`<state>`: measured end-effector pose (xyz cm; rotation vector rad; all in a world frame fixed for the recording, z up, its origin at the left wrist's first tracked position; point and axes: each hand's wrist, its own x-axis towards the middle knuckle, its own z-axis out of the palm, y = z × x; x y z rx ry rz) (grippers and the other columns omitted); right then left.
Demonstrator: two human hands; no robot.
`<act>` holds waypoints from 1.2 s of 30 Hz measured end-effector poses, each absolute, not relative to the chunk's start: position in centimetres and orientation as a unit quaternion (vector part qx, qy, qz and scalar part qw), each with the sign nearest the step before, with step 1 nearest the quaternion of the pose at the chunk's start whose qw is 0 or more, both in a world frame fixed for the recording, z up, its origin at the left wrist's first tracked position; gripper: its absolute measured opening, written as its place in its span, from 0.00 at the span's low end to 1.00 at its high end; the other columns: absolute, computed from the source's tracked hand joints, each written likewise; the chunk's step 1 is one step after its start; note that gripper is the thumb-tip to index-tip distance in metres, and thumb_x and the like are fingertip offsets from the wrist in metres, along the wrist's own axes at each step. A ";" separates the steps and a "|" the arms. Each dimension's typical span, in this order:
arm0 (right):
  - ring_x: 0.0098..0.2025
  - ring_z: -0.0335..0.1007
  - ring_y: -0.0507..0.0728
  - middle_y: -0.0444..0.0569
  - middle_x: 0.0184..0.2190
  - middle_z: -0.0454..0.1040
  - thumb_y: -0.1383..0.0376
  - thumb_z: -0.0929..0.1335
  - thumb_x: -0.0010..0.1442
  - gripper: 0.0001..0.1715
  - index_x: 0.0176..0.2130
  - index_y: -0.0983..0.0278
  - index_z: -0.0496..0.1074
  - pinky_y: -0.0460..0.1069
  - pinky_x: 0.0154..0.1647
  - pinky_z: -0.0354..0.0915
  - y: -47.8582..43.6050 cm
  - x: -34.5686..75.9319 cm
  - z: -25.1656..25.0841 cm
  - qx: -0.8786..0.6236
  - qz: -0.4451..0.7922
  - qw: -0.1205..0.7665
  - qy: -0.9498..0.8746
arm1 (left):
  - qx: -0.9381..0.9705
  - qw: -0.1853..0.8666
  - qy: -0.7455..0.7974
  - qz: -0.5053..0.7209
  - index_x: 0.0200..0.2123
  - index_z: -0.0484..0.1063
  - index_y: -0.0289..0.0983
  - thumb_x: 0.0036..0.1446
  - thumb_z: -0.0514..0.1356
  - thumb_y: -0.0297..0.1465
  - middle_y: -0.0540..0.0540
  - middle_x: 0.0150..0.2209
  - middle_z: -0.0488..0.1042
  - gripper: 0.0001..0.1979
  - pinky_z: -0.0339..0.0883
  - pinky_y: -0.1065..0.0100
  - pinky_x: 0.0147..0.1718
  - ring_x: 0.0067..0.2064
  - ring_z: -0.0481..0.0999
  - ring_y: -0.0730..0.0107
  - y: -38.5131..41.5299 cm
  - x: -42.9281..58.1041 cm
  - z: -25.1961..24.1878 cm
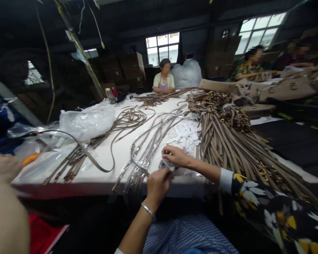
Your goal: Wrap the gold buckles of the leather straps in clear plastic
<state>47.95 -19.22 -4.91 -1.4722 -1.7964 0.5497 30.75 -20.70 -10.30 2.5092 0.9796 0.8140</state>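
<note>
Near the table's front edge, my left hand (158,184), with a bracelet on its wrist, pinches a small white piece (170,164). My right hand (176,156) is closed on the same white piece from the upper right. Something dark and small shows just behind the fingers, too small to make out. Left of my hands lie straps in clear plastic (145,155). Beyond them is a heap of small white pieces (186,134). A large pile of taupe straps (222,141) with gold clasps spreads to the right.
Loose straps (129,120) and clear plastic bags (87,120) cover the left of the white table (106,181). Another person's arm (5,197) reaches in at far left. A person (163,77) sits across the table; others are at the right near taupe bag parts (288,90).
</note>
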 end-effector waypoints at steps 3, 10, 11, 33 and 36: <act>0.29 0.66 0.52 0.44 0.32 0.73 0.68 0.66 0.58 0.03 0.34 0.63 0.70 0.47 0.34 0.62 -20.1 48.7 -4.7 -0.551 0.253 0.391 -0.692 | 0.851 0.198 0.383 0.298 0.39 0.74 0.42 0.64 0.55 0.36 0.49 0.33 0.80 0.09 0.64 0.69 0.35 0.37 0.79 0.65 -21.1 31.1 -9.7; 0.28 0.67 0.53 0.42 0.25 0.72 0.67 0.63 0.60 0.04 0.32 0.62 0.67 0.46 0.32 0.62 -22.4 47.5 -5.5 -0.529 0.272 0.449 -0.667 | 0.841 0.145 0.431 0.291 0.40 0.77 0.43 0.62 0.57 0.29 0.48 0.38 0.79 0.09 0.64 0.68 0.37 0.40 0.76 0.65 -21.1 33.0 -10.6; 0.29 0.67 0.53 0.43 0.25 0.72 0.68 0.65 0.58 0.04 0.31 0.62 0.67 0.47 0.34 0.62 -22.7 47.1 -5.7 -0.532 0.261 0.457 -0.663 | 0.850 0.123 0.429 0.280 0.39 0.77 0.42 0.61 0.57 0.27 0.47 0.37 0.78 0.09 0.64 0.68 0.37 0.40 0.75 0.64 -21.1 33.1 -10.8; 0.60 0.63 0.61 0.52 0.59 0.69 0.56 0.72 0.56 0.37 0.62 0.59 0.62 0.52 0.60 0.57 -27.3 51.9 -3.5 -0.536 0.223 0.365 -0.727 | 0.852 0.407 0.263 0.196 0.41 0.78 0.38 0.54 0.58 0.50 0.43 0.44 0.80 0.23 0.71 0.61 0.48 0.49 0.76 0.52 -17.6 31.9 -8.1; 0.57 0.68 0.59 0.50 0.55 0.73 0.56 0.72 0.56 0.34 0.60 0.59 0.66 0.48 0.57 0.60 -28.6 53.5 -3.3 -0.511 0.323 0.310 -0.734 | 0.834 0.477 0.246 0.129 0.37 0.80 0.37 0.48 0.62 0.53 0.43 0.41 0.81 0.26 0.71 0.62 0.48 0.47 0.77 0.51 -18.2 32.5 -5.0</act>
